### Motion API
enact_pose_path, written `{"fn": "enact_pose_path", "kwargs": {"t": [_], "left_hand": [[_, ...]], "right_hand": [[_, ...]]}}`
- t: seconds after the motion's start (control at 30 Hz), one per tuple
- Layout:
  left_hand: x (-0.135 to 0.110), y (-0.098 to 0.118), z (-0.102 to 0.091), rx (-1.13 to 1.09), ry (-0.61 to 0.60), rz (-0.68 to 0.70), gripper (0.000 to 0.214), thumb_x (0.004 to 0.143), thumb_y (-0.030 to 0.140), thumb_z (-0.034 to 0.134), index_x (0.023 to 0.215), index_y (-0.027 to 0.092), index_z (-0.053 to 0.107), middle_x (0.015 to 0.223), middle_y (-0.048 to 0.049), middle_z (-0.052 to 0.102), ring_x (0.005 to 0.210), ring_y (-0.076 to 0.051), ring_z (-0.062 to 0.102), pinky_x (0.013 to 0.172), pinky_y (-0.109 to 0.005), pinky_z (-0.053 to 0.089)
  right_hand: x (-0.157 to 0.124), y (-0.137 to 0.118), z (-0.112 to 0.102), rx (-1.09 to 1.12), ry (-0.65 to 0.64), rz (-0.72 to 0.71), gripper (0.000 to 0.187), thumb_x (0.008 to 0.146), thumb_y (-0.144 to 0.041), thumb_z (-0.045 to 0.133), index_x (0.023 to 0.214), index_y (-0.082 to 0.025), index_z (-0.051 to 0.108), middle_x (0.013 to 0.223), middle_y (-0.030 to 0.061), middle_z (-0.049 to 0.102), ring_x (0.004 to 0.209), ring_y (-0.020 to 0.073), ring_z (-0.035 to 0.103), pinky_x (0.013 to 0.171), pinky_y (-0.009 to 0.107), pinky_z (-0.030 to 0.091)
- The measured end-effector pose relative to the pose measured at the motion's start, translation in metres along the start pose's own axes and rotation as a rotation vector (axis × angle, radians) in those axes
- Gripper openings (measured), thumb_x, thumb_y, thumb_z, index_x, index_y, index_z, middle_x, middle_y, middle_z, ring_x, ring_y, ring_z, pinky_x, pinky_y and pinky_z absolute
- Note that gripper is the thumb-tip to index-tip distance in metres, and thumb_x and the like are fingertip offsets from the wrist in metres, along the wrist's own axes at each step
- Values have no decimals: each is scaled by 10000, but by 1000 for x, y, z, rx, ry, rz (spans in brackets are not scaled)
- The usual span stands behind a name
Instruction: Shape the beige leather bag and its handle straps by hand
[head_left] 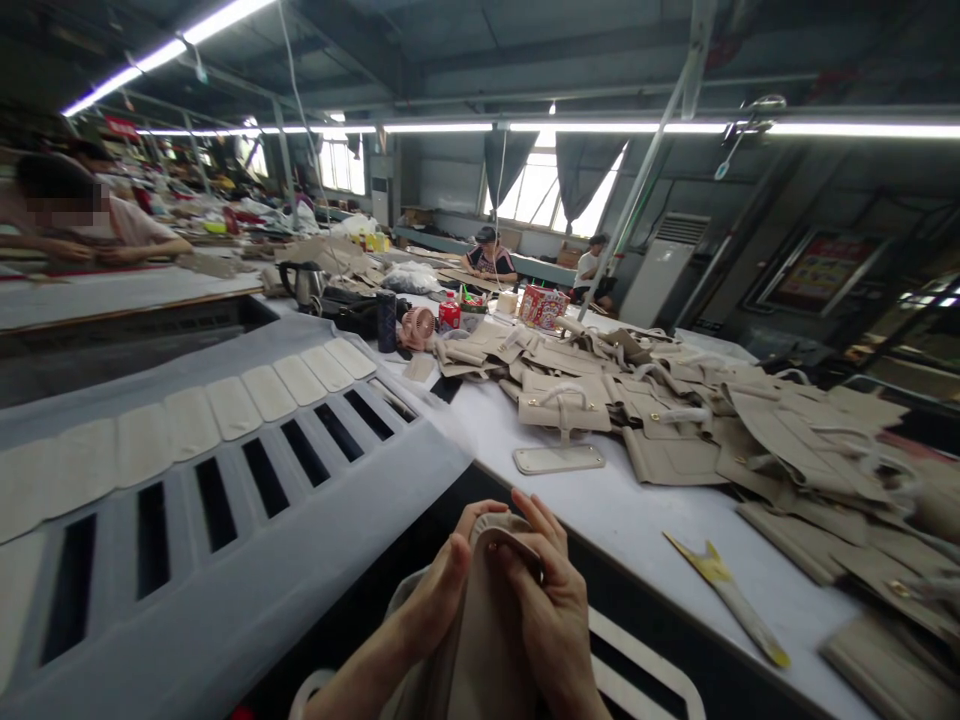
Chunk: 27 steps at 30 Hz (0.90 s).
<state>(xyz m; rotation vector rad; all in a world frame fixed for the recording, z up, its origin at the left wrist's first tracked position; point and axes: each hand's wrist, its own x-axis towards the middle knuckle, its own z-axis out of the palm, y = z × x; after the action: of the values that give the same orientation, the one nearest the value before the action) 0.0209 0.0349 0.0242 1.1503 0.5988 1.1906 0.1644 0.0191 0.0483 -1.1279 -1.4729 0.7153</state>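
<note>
A beige leather bag piece (pixel 484 630) with a rounded top end is held upright in front of me, low in the head view. My left hand (pixel 439 590) is closed round its left edge, fingertips behind the curved top. From the other side my right hand (pixel 551 600) grips it, thumb on the front face near a small metal stud (pixel 493 546) and fingers bent over the edge. The lower part of the piece runs out of view at the bottom.
Piled beige bag pieces (pixel 675 430) with wrapped handles cover the right-hand table. A yellow-ended tool (pixel 727 595) lies near its front edge. On the left table, pale panels (pixel 195 420) lie in a row beside dark strips (pixel 217 505). A fan (pixel 418 327) and a kettle (pixel 304 285) stand behind; co-workers sit farther off.
</note>
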Motion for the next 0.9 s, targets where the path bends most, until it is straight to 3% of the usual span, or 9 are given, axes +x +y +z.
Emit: {"fn": "enact_pose_path", "kwargs": {"t": [0.23,0.33,0.47,0.63,0.8,0.9], "left_hand": [[0,-1,-1,50,-13,24,749,849,779,315,1325,215,440,1318,-122,536,1259,-307,456,1108,-437,295],[1,4,3,57,-42,2,661,853,710,480,1301,227,425,1286,-106,554,1192,-286,514,1061,-416,354],[1,6,7,4,-73,-31,570,857,491,655,1297,236,397,1177,-75,605,1086,-248,578,976,-376,419],[0,3,5,136,-49,-45,525,892,424,630,1322,240,392,1234,-89,597,1186,-282,538,1009,-398,394],[-2,5,4,145,-32,-83,452,921,440,582,1298,252,418,1279,-84,579,1211,-291,528,1020,-410,397],[-2,6,4,181,-31,-93,419,946,439,541,1301,256,416,1297,-82,574,1228,-278,520,1069,-421,352]], "right_hand": [[2,0,7,23,-1,31,151,906,-320,585,929,-284,730,1423,33,526,1399,275,329,1150,575,249],[1,-2,8,52,-7,70,144,896,-323,584,920,-280,718,1448,35,494,1388,287,351,1146,575,259],[-3,-1,8,59,1,103,136,876,-312,581,880,-260,706,1478,48,445,1363,311,390,1123,573,309],[-4,4,7,18,-12,83,166,877,-302,574,955,-252,712,1491,71,432,1339,318,437,1102,548,374],[-4,5,8,70,47,52,202,869,-323,612,1041,-254,691,1440,79,510,1198,301,580,940,470,539],[-3,4,8,73,52,60,225,878,-336,611,1081,-256,667,1436,70,518,1189,285,586,932,445,543]]}}
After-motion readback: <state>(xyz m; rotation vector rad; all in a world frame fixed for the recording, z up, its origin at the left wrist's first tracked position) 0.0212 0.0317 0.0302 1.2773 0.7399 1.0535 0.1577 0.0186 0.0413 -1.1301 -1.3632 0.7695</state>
